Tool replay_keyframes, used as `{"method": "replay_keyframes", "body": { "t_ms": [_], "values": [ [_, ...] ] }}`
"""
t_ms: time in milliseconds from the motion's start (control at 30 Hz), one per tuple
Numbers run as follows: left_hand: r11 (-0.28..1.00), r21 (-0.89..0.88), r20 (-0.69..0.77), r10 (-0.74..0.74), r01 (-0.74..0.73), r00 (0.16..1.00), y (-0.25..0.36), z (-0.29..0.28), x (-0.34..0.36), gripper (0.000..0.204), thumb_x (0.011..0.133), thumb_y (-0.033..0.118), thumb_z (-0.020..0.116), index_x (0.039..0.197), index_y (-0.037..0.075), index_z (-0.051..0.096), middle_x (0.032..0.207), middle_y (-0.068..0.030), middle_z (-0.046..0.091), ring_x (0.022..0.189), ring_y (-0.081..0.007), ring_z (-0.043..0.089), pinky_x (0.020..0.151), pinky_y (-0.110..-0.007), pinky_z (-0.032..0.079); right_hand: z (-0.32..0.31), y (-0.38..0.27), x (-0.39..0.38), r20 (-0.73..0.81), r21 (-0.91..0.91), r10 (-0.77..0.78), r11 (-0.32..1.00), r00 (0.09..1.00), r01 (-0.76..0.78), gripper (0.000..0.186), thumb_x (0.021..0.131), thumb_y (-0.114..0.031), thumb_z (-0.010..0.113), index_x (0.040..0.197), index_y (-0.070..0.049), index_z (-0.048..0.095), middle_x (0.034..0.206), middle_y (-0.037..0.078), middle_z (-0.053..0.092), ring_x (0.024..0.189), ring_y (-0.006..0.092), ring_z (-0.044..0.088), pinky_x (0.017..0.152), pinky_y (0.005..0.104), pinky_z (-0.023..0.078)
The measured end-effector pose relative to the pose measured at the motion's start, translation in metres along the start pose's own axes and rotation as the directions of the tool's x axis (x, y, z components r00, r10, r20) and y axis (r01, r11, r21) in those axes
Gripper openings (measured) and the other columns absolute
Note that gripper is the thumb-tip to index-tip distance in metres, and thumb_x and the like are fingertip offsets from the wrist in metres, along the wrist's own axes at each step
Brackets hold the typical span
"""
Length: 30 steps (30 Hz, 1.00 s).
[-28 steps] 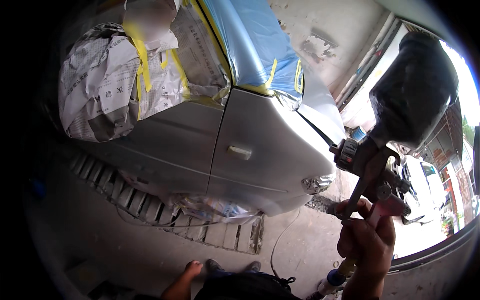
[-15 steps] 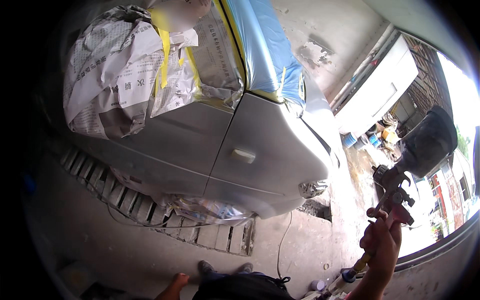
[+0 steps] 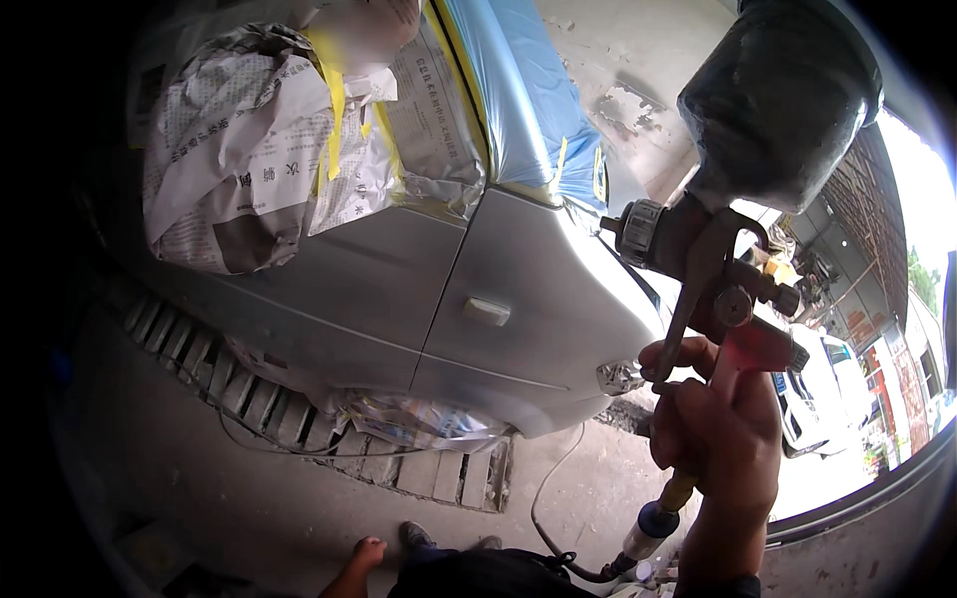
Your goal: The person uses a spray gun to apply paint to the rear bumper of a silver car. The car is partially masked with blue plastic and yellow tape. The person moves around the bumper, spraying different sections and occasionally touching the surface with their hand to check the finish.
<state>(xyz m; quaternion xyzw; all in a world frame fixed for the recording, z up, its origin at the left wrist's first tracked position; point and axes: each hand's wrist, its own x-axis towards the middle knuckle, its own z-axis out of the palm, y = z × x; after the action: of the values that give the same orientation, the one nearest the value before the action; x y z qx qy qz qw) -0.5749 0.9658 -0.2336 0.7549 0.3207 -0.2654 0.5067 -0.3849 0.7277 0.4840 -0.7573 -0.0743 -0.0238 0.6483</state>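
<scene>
My right hand (image 3: 733, 429) is wrapped round the red handle of a spray gun (image 3: 733, 304), raised at the right with its nozzle pointing left toward the car. One finger lies at the trigger. A dark paint cup (image 3: 783, 105) sits on top of the gun, and an air hose with a clear-and-blue fitting (image 3: 648, 528) runs down from the handle. My left hand (image 3: 369, 551) hangs low beside my leg with its fingers curled in; nothing shows in it. The grey car side (image 3: 518, 299), with a small light-coloured door handle (image 3: 485, 311), stands in front of me.
Newspaper (image 3: 264, 149) and yellow tape cover the car's left part; blue sheeting (image 3: 528, 90) covers its windows. Crumpled masking (image 3: 424, 419) fills the wheel area. A slatted floor grate (image 3: 434, 473) lies below. The hose (image 3: 543, 498) crosses the floor. A white vehicle (image 3: 812, 399) stands outside the doorway.
My right hand has brought the spray gun closer and up, slightly left, so it looks much larger. My left hand has shifted slightly, its fingers more curled.
</scene>
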Motion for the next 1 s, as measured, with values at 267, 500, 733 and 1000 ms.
{"method": "replay_keyframes", "body": {
  "t_ms": [267,500,733,1000],
  "values": [
    [0.976,0.135,0.103,-0.188,0.174,0.977,-0.014,-0.018,-0.032,0.040,0.075,0.032,0.066,0.101,0.002,0.067,0.091,-0.0150,0.069,0.084,-0.0281,0.067,0.078,-0.037,0.052,-0.079,0.002,0.019,-0.244,-0.008,0.021,1.000,0.970,-0.023,0.034,0.086,-0.009,0.052,0.116,0.004,0.043,0.097,0.017,0.060,0.051,0.0113,0.050,0.039,0.0240,0.041],
    [0.990,0.093,0.035,-0.113,0.109,0.993,-0.012,-0.029,-0.020,0.042,0.075,0.032,0.065,0.103,0.000,0.066,0.094,-0.0164,0.069,0.089,-0.0296,0.066,0.081,-0.039,0.051,-0.178,0.019,0.034,-0.406,-0.058,0.050,0.995,0.913,-0.080,0.042,0.089,-0.010,0.052,0.129,-0.004,0.042,0.095,0.011,0.061,0.058,0.0095,0.052,0.043,0.0225,0.044],
    [0.998,0.065,-0.023,-0.021,0.022,1.000,0.005,-0.021,-0.003,0.039,0.076,0.031,0.066,0.102,0.001,0.066,0.098,-0.0165,0.068,0.092,-0.0296,0.065,0.083,-0.039,0.050,-0.198,0.027,0.044,-0.176,0.161,0.068,0.986,0.982,-0.039,0.046,0.089,-0.010,0.051,0.132,-0.003,0.039,0.098,0.012,0.063,0.058,0.0100,0.051,0.043,0.0238,0.042],
    [0.988,0.042,-0.036,-0.147,0.148,0.989,0.010,0.017,-0.026,0.039,0.078,0.032,0.065,0.107,0.005,0.064,0.096,-0.0130,0.067,0.089,-0.0262,0.064,0.080,-0.040,0.051,-0.184,0.042,0.052,0.071,0.316,-0.018,0.949,0.997,-0.005,0.045,0.088,-0.007,0.054,0.130,0.002,0.039,0.101,0.019,0.061,0.056,0.0129,0.055,0.042,0.0251,0.043]
  ]
}}
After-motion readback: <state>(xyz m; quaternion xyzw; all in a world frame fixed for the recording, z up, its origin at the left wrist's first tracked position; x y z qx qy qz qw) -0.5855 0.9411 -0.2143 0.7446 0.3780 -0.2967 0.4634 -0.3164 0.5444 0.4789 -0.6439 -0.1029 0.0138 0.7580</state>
